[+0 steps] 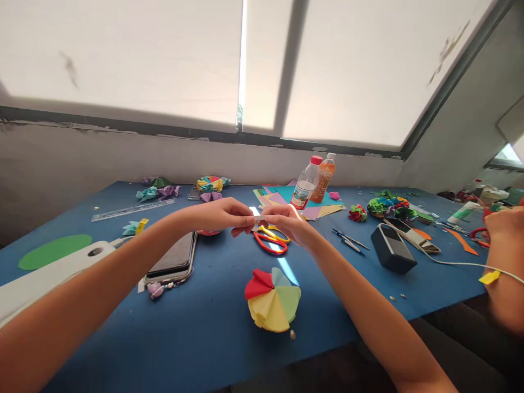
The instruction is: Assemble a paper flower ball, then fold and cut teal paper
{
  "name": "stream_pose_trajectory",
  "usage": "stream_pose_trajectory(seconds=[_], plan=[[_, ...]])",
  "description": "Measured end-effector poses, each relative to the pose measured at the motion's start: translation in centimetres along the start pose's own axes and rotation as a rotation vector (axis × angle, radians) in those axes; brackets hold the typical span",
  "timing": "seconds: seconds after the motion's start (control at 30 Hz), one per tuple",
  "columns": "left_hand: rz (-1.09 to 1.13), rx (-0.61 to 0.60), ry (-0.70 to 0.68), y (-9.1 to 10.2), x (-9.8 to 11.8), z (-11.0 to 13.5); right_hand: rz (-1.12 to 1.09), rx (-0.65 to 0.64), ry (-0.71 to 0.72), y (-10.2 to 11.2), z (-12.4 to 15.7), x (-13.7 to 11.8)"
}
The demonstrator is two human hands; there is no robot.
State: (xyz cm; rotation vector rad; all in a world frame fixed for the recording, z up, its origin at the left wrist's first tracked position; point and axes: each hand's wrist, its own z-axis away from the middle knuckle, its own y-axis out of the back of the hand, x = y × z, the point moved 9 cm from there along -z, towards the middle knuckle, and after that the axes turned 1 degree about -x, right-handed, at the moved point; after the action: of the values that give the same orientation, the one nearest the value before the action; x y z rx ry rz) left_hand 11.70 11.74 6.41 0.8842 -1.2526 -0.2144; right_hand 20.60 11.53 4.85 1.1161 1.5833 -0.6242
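Note:
Over the blue table, my left hand (227,213) and my right hand (289,220) meet at their fingertips. Both pinch a small pale strip (259,218), one end in each hand; its exact kind is too small to make out. Just below and behind the fingers lie scissors (271,243) with red and yellow handles. Closer to me sits a round folded-paper ball (273,300) in red, yellow, light green and pale blue. To the left, under my forearm, is a phone (174,256) with a pink charm (155,290).
A water bottle (305,185) and an orange drink bottle (324,179) stand on coloured paper sheets (282,197) at the back. Pens (350,241), a black box-shaped device (393,248) and paper flowers (385,206) lie right. Another person's hand (505,229) holds red scissors (480,236) there.

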Motion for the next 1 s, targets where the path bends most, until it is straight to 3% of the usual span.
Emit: stream_pose_trajectory(seconds=[0.17, 0.27, 0.37, 0.43, 0.5, 0.67, 1.0], plan=[[0.038, 0.006, -0.003, 0.6, -0.4, 0.1, 0.097, -0.01, 0.069, 0.2, -0.2, -0.3], [0.028, 0.051, 0.01, 1.3, -1.3, 0.0, 0.381, 0.21, 0.144, 2.2, -0.1, -0.6], [-0.009, 0.229, 0.037, 2.0, -2.2, -0.5, 0.896, 0.522, 0.357, 3.1, 1.1, -2.5], [-0.033, 0.4, 0.042, 2.2, -2.6, -0.8, 1.19, 0.578, 0.499, 1.8, 1.7, -3.1], [-0.044, 0.494, 0.044, 1.6, -2.8, -1.1, 1.322, 0.558, 0.578, 0.6, 1.9, -3.0], [-0.086, 0.645, 0.045, 0.5, -2.7, -0.8, 1.35, 0.541, 0.628, -0.1, 2.1, -3.3], [-0.113, 0.725, -0.004, -0.5, -1.9, 0.0, 1.381, 0.508, 0.692, -0.8, 2.3, -3.7]])
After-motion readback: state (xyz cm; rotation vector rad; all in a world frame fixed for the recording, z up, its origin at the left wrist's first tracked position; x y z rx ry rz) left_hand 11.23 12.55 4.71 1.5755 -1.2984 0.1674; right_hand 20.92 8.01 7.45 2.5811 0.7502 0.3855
